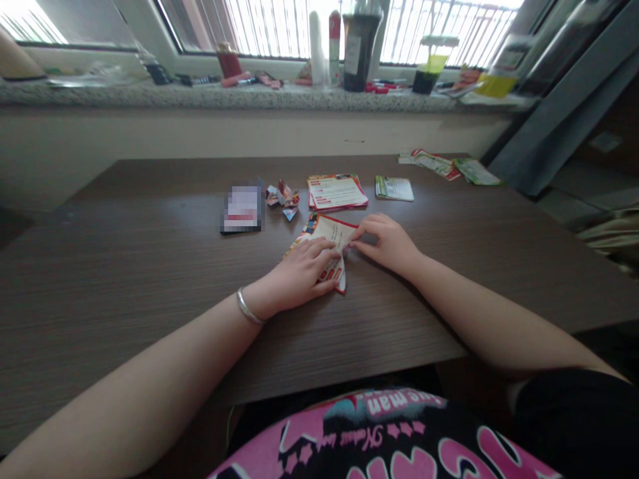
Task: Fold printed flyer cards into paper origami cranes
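A printed paper card (327,228) with a red and orange border lies on the brown table (150,279), creased and partly lifted on its right side. My left hand (310,269) rests flat across it, fingers stretched out, and covers its middle. At the card's right edge, my right hand (384,243) pinches the paper between thumb and fingers. Just beyond sits a stack of similar printed cards (337,191). A folded, colourful paper piece (283,198) stands to the left of that stack.
Left of the folded piece lies a phone-like object (242,207), its face blurred. A small green-and-white card stack (394,188) and loose leaflets (434,163) lie toward the back right. Bottles and a dark cup (360,53) crowd the stone windowsill (279,98).
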`<state>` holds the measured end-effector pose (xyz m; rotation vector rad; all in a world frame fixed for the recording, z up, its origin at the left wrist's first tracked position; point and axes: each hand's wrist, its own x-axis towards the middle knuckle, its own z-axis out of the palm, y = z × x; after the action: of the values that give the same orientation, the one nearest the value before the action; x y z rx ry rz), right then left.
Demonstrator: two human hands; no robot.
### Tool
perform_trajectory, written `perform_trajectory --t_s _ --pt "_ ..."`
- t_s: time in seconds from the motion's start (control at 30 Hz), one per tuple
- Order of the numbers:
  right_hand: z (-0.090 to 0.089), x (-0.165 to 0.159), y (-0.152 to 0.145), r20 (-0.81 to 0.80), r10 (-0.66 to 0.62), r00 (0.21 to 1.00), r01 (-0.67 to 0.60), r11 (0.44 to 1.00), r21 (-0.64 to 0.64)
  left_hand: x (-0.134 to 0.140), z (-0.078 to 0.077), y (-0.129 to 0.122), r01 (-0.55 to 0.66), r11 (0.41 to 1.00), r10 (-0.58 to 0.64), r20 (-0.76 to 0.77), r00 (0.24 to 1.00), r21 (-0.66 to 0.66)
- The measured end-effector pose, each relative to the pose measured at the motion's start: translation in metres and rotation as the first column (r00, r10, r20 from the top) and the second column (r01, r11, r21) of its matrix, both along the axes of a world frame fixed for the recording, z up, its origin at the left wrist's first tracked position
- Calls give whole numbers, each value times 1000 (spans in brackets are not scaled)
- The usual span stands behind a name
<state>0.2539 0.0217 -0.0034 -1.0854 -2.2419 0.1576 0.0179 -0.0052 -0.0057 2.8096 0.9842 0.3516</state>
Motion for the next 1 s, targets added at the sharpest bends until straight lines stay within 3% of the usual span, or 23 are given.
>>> perform_trajectory --t_s 0.2,0.37,0.53,0.77,1.0 --pt "3 -1 -8 83 -33 996 26 995 92 -1 -1 0 -33 999 34 -46 998 25" --pt "12 -1 -15 251 -64 966 32 991 130 -2 -2 0 -33 999 36 -89 995 37" --pt "17 -4 -21 253 -31 967 4 994 106 -5 -6 2 -87 996 91 -173 981 30" --pt "8 -12 -21 74 -51 996 48 998 47 -1 -5 1 -153 988 144 -217 966 -23" --pt "1 -18 -18 -295 -156 942 87 968 -235 -1 -8 3 -169 986 165 -186 969 -8"
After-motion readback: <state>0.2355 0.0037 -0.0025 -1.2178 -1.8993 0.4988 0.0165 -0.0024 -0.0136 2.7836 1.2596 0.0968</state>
